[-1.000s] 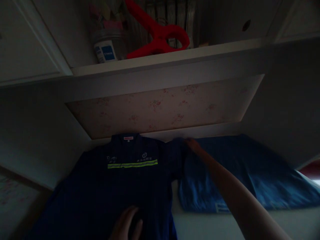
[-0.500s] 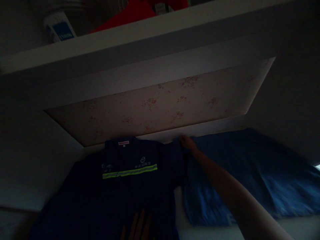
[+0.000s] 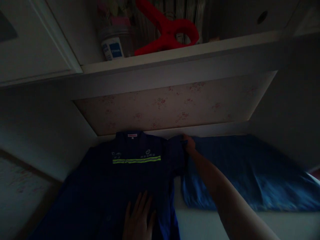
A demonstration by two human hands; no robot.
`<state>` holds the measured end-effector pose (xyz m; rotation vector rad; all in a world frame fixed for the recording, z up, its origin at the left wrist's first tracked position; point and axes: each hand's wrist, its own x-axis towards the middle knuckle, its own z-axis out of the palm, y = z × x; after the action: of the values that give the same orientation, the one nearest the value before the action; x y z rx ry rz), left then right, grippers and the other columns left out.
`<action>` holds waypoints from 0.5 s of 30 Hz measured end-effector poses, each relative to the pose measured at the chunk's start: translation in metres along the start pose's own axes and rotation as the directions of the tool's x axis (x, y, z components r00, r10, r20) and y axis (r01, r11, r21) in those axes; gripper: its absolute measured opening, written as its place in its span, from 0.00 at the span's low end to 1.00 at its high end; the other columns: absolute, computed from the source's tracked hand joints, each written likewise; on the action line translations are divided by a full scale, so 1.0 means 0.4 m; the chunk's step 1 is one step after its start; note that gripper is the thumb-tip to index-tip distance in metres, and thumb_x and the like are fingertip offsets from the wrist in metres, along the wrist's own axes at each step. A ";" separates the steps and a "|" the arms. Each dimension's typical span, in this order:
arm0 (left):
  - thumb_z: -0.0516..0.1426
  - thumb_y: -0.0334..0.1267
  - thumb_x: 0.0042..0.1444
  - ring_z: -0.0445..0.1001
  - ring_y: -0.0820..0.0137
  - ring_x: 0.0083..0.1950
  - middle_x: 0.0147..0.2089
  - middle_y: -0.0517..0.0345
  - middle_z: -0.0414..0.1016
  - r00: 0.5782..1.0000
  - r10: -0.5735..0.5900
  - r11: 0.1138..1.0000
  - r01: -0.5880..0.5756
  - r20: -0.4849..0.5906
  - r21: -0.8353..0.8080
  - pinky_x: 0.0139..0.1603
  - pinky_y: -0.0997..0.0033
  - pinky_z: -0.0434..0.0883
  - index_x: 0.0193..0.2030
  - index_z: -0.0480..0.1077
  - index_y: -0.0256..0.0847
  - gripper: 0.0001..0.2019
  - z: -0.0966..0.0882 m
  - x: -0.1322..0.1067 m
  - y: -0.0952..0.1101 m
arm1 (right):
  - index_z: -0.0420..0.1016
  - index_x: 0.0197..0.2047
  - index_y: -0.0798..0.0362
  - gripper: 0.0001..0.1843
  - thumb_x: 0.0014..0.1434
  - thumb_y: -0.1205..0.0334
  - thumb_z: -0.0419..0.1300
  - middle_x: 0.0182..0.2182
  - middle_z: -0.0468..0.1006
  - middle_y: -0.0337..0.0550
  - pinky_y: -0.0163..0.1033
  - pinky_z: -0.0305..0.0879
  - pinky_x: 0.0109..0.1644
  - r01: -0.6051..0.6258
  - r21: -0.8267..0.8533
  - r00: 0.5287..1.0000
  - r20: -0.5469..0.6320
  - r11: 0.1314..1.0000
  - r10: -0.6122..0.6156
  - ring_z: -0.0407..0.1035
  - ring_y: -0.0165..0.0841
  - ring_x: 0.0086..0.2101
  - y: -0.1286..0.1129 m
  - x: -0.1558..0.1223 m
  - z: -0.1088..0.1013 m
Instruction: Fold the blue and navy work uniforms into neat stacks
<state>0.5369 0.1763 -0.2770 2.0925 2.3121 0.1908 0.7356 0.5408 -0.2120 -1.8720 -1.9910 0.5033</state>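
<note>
A dark navy work jacket (image 3: 135, 180) lies spread out, collar toward the back. It has a yellow-green reflective strip (image 3: 136, 160) across the chest, white printing above it and a label inside the collar. My left hand (image 3: 138, 216) rests flat on the jacket's lower front, fingers spread. Farther back, my right hand (image 3: 189, 144) is closed around the end of the jacket's right-hand sleeve (image 3: 176, 155). Just beyond that hand lies a blue cloth (image 3: 232, 170), partly covered by my forearm.
Above runs a white shelf (image 3: 175, 55) holding a red clamp-like object (image 3: 170, 31) and a clear jar with a blue-and-white label (image 3: 115, 48). A flower-patterned panel (image 3: 160, 110) stands behind the jacket. Pale surface (image 3: 200, 223) shows at the front right. The scene is dim.
The view has shifted, so more of the shelf and of my left hand shows. My right hand stays on the sleeve end, and the jacket lies much as before.
</note>
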 end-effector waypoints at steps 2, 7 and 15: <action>0.47 0.42 0.65 0.60 0.56 0.69 0.69 0.57 0.60 1.000 -0.015 1.000 0.015 -0.001 0.002 0.65 0.38 0.57 0.65 0.62 0.55 0.22 -0.012 0.004 0.007 | 0.70 0.56 0.53 0.20 0.64 0.54 0.52 0.47 0.78 0.56 0.46 0.67 0.48 -0.002 0.008 0.997 -0.076 1.000 0.003 0.73 0.46 0.47 0.002 -0.026 -0.032; 0.45 0.41 0.65 0.56 0.57 0.71 0.71 0.55 0.57 1.000 -0.022 1.000 0.022 -0.005 -0.011 0.66 0.35 0.52 0.66 0.61 0.52 0.23 -0.036 0.020 0.008 | 0.69 0.55 0.53 0.20 0.63 0.54 0.51 0.57 0.68 0.55 0.45 0.62 0.56 0.070 -0.004 0.953 -0.294 0.998 -0.068 0.66 0.43 0.55 0.078 -0.167 -0.192; 0.50 0.37 0.63 0.72 0.59 0.58 0.57 0.49 0.75 0.970 0.029 0.970 -0.086 -0.242 -0.227 0.64 0.44 0.60 0.51 0.75 0.45 0.15 -0.098 -0.002 0.101 | 0.75 0.39 0.44 0.19 0.55 0.39 0.57 0.22 0.72 0.42 0.45 0.63 0.28 0.039 0.092 0.977 -0.214 0.995 -0.018 0.60 0.35 0.18 0.400 -0.733 -0.427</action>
<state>0.5732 0.1765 -0.2341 2.1178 2.2124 0.7174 0.9751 0.2595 -0.1470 -1.7572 -1.8191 0.3654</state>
